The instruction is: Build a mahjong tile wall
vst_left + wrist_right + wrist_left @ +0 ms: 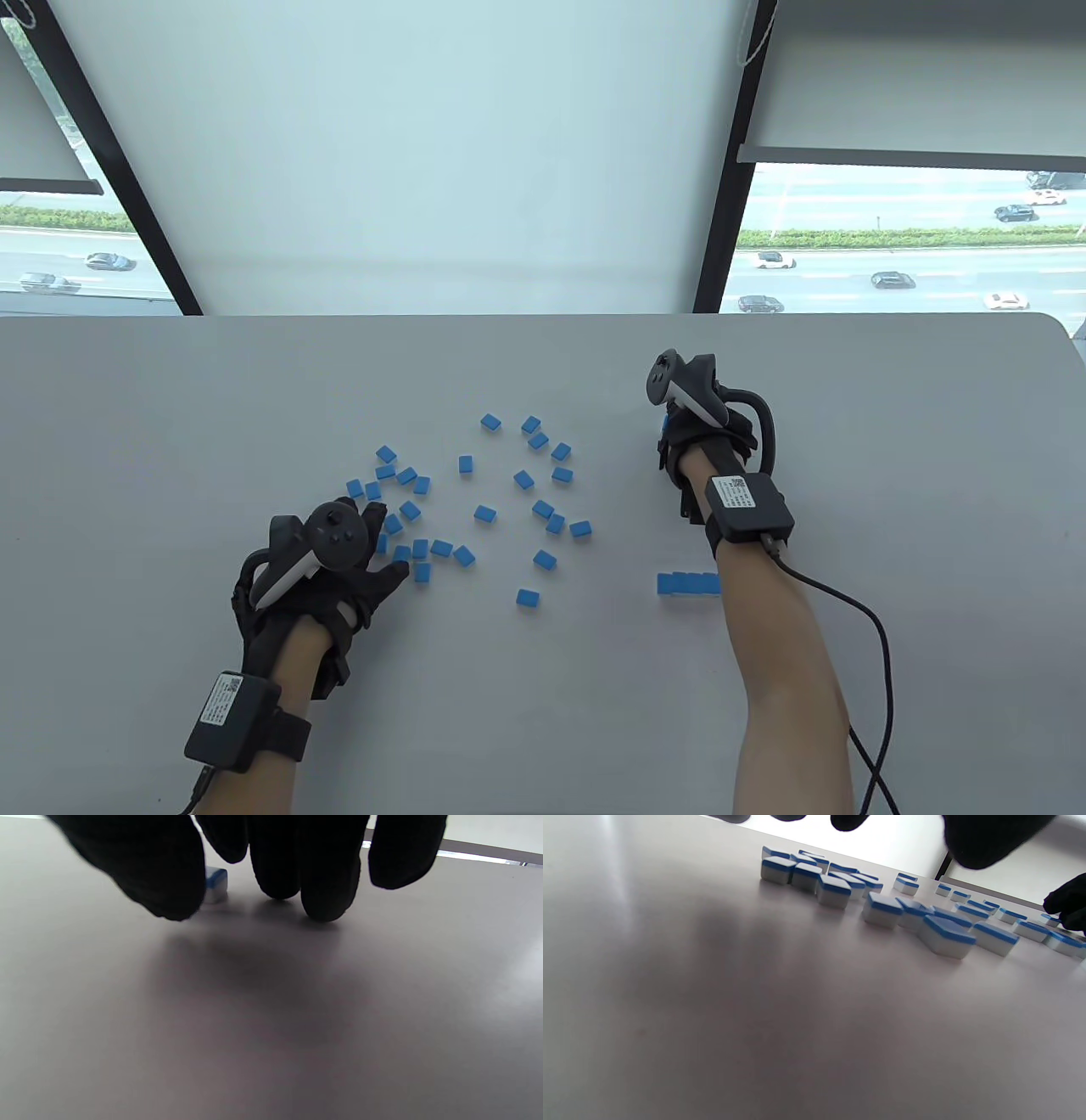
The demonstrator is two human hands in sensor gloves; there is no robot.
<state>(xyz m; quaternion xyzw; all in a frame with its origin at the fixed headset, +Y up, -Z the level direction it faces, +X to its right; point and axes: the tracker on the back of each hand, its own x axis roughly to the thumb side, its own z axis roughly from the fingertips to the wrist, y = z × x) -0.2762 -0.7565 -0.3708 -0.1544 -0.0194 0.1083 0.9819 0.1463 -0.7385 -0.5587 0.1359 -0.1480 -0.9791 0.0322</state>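
Four tiles (pixel 688 583) in our row; left hand (pixel 339 569) spread over loose tiles (pixel 484 513), right hand (pixel 708 450) unclear; next, gather more.

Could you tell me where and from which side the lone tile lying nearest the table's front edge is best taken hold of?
Probably from above: the lone tile lies flat, blue back up, with bare table all round it. Pinch its two longer side faces between thumb and forefinger. The left hand looks nearer than the right hand.

Grey table (pixel 254 390), windows (pixel 899 246), blind (pixel 407 153).
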